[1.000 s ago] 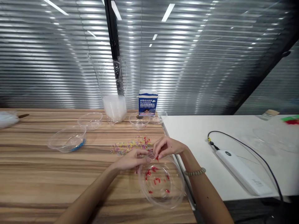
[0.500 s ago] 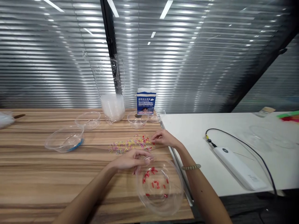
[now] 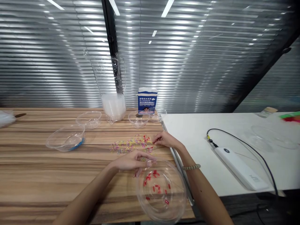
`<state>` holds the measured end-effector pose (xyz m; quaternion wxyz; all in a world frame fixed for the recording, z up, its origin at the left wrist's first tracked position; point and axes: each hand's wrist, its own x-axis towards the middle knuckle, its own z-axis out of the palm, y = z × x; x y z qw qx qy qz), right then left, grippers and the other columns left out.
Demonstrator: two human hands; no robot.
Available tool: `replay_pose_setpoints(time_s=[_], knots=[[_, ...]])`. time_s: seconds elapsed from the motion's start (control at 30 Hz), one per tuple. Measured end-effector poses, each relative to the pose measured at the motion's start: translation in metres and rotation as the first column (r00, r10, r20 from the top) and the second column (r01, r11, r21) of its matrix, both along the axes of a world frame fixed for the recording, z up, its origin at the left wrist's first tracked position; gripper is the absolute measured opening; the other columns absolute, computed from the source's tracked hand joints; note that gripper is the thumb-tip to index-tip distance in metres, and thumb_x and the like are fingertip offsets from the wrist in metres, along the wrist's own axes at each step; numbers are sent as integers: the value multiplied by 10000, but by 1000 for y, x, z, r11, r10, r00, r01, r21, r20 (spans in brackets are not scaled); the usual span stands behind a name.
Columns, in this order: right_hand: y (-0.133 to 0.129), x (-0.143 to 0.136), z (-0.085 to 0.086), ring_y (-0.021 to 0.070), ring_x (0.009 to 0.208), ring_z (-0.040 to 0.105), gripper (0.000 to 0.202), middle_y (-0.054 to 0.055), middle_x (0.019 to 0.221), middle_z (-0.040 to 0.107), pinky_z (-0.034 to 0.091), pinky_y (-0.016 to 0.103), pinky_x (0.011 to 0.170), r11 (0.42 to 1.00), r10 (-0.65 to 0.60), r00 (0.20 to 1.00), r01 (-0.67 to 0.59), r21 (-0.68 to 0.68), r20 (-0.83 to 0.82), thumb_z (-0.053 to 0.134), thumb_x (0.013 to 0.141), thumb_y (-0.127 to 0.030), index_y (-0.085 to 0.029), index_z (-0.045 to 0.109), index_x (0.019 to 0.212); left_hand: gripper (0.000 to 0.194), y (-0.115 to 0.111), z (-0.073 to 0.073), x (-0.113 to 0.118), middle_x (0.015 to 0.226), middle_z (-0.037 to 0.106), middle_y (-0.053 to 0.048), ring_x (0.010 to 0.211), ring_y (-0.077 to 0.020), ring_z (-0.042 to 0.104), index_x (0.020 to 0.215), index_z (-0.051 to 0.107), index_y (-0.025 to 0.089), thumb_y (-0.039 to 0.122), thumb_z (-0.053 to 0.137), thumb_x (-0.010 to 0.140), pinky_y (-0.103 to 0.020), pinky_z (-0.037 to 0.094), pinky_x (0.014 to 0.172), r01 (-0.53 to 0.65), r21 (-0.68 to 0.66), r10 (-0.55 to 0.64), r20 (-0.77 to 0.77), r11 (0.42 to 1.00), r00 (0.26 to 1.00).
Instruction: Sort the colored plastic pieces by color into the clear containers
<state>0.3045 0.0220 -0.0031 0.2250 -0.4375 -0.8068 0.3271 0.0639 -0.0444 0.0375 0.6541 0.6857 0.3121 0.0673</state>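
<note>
A clear round plastic bowl (image 3: 177,195) with several small red pieces (image 3: 157,188) in it is tilted at the table's near edge. My left hand (image 3: 134,161) pinches its far rim between thumb and fingers. Beyond it, a scattered pile of small yellow, pink and red pieces (image 3: 130,144) lies on the wooden table. At the pile's right end is my right hand (image 3: 162,139), its fingertips drawn together beside the red pieces; whatever is between them is too small to make out.
Clear bowls stand on the left (image 3: 67,139) and behind the pile (image 3: 138,120). Farther back are a stack of bowls in plastic wrap (image 3: 114,107) and a blue packet (image 3: 147,101). A white power bank (image 3: 240,168) with a black cable lies on the white table (image 3: 192,125).
The bowl in my left hand has tilted slightly more and its near side has shifted down; the red pieces inside have slid a little. My right hand has barely moved.
</note>
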Motion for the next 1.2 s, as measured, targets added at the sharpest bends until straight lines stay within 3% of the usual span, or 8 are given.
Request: replay_pose_setpoints(time_s=[0.27, 0.5, 0.7, 1.0, 1.2], knots=[[8, -2, -13, 175, 743, 648, 103, 58, 825, 732, 479, 266, 703, 999, -22, 1000, 22, 41, 10, 641, 747, -170, -144, 737, 775, 516, 1, -3, 0, 648, 621, -2, 395, -66, 475, 1191, 635, 196, 495, 661, 771, -187, 343, 415, -2, 8, 2, 4, 1000, 1000], [6, -6, -11, 155, 699, 617, 114, 53, 775, 716, 458, 257, 682, 998, -17, 998, 13, 66, 60, 602, 764, -131, -135, 714, 742, 529, 1, -5, -1, 691, 654, -18, 428, -85, 513, 1216, 619, 203, 500, 650, 779, -205, 383, 454, 3, 30, -3, 1, 1000, 1000], [6, -6, -13, 160, 722, 623, 99, 54, 794, 712, 463, 259, 702, 997, -32, 999, 31, 70, 19, 612, 755, -129, -142, 707, 731, 500, 0, -1, 0, 649, 616, 0, 399, -66, 485, 1193, 635, 199, 479, 660, 779, -178, 333, 397, -6, 10, 5, 13, 1000, 1000], [10, -4, -19, 169, 725, 626, 101, 62, 801, 719, 470, 267, 703, 998, -43, 998, 45, 51, -37, 625, 761, -196, -142, 706, 737, 505, 1, -3, -1, 657, 639, -10, 393, -65, 486, 1196, 634, 200, 483, 661, 778, -177, 329, 401, -6, 12, 6, 27, 1000, 1000], [7, -5, -10, 187, 777, 624, 202, 73, 833, 712, 472, 303, 756, 998, -67, 988, 64, -27, -137, 629, 783, -328, -137, 693, 779, 558, 0, -2, -1, 689, 687, -45, 394, -78, 498, 1214, 619, 168, 510, 653, 775, -187, 348, 413, -7, 24, 7, 14, 1000, 1000]])
